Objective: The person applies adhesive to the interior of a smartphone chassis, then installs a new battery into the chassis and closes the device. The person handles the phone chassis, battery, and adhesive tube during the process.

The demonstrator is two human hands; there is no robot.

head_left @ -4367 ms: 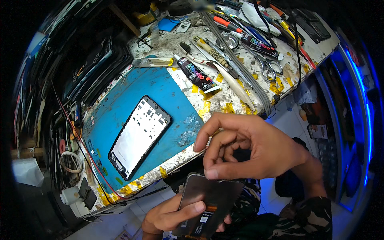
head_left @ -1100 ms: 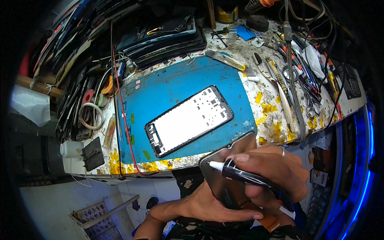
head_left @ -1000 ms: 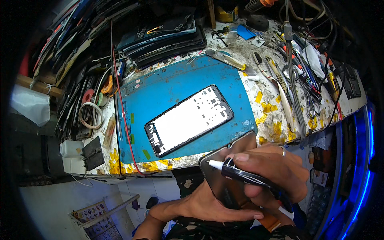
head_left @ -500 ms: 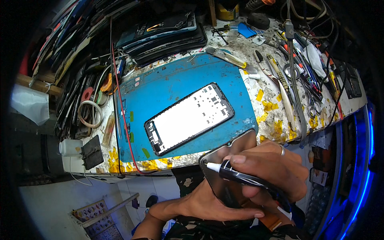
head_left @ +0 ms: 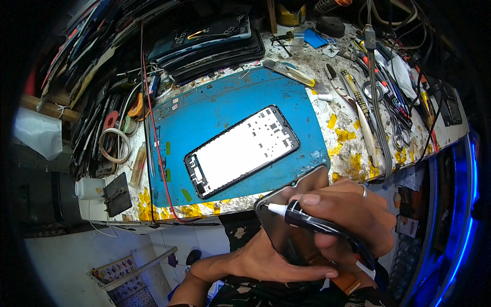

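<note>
Right hand (head_left: 358,217) now gripping a black tube (head_left: 317,223), where earlier its bent fingers were at the dark panel (head_left: 280,233) edge, white nozzle (head_left: 277,209) ahead of the fingertips over it, left hand (head_left: 271,260) clasping it beneath, phone frame (head_left: 240,151) beyond both hands' fingers

Stained white bench (head_left: 345,115), blue mat (head_left: 215,110), apparently scissors (head_left: 400,135)

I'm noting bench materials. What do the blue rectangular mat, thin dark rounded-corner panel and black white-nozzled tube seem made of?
Blue rectangular mat: probably rubber or silicone, matte, judging by its dull, stained surface.
Thin dark rounded-corner panel: glass or plastic, glossy, since it shows blurred reflections.
Black tube: perhaps plastic or laminated foil, from its bent body; its white nozzle looks like opaque plastic.
</note>
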